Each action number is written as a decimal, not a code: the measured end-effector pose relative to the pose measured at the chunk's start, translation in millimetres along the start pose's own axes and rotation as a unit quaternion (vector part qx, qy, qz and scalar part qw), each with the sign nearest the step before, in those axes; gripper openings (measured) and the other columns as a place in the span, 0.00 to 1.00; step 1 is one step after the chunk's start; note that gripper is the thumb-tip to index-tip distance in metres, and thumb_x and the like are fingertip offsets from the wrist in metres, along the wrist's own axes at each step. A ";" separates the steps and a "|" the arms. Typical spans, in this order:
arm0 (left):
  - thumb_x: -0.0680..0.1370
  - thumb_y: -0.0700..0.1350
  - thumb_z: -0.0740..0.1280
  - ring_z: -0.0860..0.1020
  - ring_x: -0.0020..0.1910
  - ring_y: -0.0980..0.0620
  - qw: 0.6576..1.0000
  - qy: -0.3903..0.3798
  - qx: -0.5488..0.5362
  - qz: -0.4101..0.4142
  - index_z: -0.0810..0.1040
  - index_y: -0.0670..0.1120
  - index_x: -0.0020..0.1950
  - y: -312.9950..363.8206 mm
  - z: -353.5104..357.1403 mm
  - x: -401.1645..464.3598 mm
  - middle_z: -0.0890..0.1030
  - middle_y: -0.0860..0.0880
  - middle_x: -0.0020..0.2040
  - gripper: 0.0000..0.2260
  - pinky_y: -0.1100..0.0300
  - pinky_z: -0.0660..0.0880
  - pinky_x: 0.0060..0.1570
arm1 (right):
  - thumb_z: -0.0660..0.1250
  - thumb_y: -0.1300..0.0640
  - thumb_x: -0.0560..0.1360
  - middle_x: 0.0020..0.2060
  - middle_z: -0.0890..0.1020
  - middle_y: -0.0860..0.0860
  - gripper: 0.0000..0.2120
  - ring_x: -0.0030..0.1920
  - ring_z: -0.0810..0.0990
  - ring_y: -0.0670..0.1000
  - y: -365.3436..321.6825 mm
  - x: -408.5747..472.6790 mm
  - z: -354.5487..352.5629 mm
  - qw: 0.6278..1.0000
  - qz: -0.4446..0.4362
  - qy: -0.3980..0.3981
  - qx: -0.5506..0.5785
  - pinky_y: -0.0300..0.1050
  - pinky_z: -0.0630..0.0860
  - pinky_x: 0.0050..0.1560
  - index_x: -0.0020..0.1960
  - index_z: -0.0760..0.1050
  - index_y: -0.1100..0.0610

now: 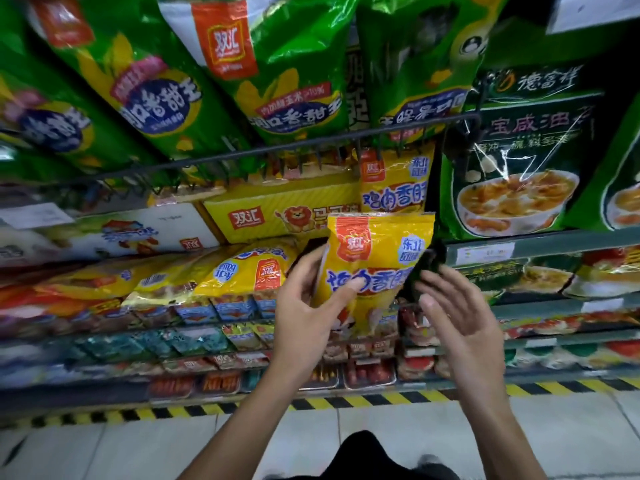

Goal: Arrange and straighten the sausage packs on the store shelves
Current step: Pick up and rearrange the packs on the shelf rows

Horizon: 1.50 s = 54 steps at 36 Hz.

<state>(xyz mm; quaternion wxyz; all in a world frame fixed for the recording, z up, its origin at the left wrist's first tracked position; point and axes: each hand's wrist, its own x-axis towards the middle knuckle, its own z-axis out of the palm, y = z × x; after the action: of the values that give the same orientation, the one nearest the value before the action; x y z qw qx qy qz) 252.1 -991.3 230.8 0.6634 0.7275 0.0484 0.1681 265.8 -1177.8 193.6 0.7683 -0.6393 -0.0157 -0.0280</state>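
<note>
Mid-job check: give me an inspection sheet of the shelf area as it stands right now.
Surface: wire shelf rail with stocked tiers below.
Job's things: held yellow sausage pack upright in front of the shelf; matching yellow pack standing behind it; more yellow packs lying tilted to the left.
Clutter: green corn-sausage bags overhead; green soup packs at right.
Hands: left hand grips the held pack; right hand open beside it, not touching.
Cables: nothing seen.
Surroundings: tiled floor with striped hazard tape.
</note>
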 end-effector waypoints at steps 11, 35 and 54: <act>0.75 0.41 0.74 0.82 0.59 0.58 0.998 -0.054 0.010 -0.020 0.76 0.50 0.69 6.2 2.1 -1.9 0.84 0.59 0.59 0.22 0.66 0.78 0.54 | 0.68 0.55 0.78 0.62 0.81 0.39 0.21 0.64 0.79 0.43 1.8 16.1 0.5 0.978 -0.039 -0.151 -0.141 0.43 0.78 0.61 0.70 0.70 0.48; 0.80 0.39 0.70 0.62 0.78 0.60 0.989 0.138 0.003 0.053 0.61 0.59 0.74 -7.2 22.6 44.8 0.65 0.61 0.76 0.29 0.63 0.62 0.75 | 0.72 0.55 0.78 0.40 0.80 0.52 0.13 0.42 0.79 0.44 -5.9 96.1 49.6 0.955 -0.145 -0.126 -0.226 0.36 0.74 0.40 0.49 0.67 0.48; 0.85 0.42 0.63 0.54 0.81 0.56 0.984 0.113 0.136 -0.010 0.53 0.47 0.83 -62.0 12.1 76.3 0.56 0.57 0.80 0.30 0.60 0.56 0.78 | 0.67 0.49 0.81 0.48 0.85 0.48 0.20 0.51 0.85 0.49 48.5 125.7 71.1 0.931 -0.134 -0.141 -0.307 0.53 0.81 0.50 0.67 0.66 0.57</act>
<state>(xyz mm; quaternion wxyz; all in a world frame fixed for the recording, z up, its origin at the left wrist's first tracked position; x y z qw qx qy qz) 337.0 -973.2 182.9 0.5504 0.7867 0.1521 0.2344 395.1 -1101.9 166.5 0.5132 -0.8335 -0.2001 -0.0436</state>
